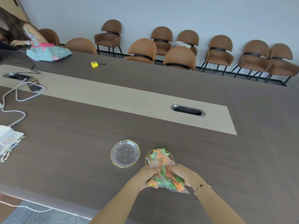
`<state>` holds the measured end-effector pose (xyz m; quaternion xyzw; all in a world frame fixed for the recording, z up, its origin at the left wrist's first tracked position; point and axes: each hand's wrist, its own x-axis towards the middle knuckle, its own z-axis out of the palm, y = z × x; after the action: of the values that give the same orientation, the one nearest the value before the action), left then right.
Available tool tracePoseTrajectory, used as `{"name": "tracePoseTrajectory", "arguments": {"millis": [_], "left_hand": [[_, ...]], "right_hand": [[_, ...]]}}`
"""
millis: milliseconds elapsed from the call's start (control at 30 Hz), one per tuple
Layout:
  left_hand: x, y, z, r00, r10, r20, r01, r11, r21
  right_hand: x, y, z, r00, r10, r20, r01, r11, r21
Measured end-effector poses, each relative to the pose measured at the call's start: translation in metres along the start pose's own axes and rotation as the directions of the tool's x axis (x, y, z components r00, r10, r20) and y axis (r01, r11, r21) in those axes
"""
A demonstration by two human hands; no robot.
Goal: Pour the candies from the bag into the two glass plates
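Here, dark wood table (68, 143), brown chairs (221, 52) behind, both hands' fingers pinching candy bag (163, 172)

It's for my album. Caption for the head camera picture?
Both hands tip the candy bag over the right plate; left plate empty.

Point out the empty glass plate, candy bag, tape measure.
empty glass plate (125, 153): head view, centre of dish.
candy bag (163, 173): head view, middle of bag between both hands.
tape measure (94, 64): head view, yellow case.
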<state>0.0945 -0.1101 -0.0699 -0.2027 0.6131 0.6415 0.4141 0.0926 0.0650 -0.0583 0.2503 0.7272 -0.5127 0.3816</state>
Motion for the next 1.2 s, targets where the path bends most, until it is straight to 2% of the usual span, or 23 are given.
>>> {"name": "tracePoseTrajectory", "arguments": {"millis": [167,667,767,833,967,1100,1200], "left_hand": [[-0.003,0.004,0.006,0.997,0.036,0.071,-0.031,0.998,-0.063],[-0.024,0.038,0.013,0.977,0.139,0.161,-0.138,0.99,-0.017],[-0.029,0.046,0.014,0.965,0.157,0.21,-0.148,0.987,-0.057],[-0.029,0.049,0.014,0.958,0.169,0.232,-0.169,0.985,-0.02],[-0.029,0.057,0.019,0.983,0.151,0.103,-0.16,0.984,0.083],[-0.032,0.057,0.02,0.968,0.195,0.155,-0.208,0.976,0.07],[-0.032,0.062,0.013,0.979,0.186,0.086,-0.191,0.98,0.05]], "right_hand": [[-0.007,-0.001,0.006,1.0,-0.018,-0.008,0.018,0.999,0.027],[-0.032,-0.036,-0.005,0.991,-0.068,-0.119,0.059,0.995,-0.081],[-0.042,-0.043,-0.009,0.988,-0.083,-0.13,0.075,0.995,-0.067],[-0.046,-0.045,-0.012,0.986,-0.094,-0.136,0.085,0.994,-0.071],[-0.046,-0.048,-0.016,0.984,-0.098,-0.146,0.087,0.993,-0.081],[-0.045,-0.051,-0.016,0.981,-0.09,-0.173,0.073,0.992,-0.104],[-0.046,-0.061,-0.012,0.98,-0.096,-0.174,0.078,0.991,-0.106]]}}
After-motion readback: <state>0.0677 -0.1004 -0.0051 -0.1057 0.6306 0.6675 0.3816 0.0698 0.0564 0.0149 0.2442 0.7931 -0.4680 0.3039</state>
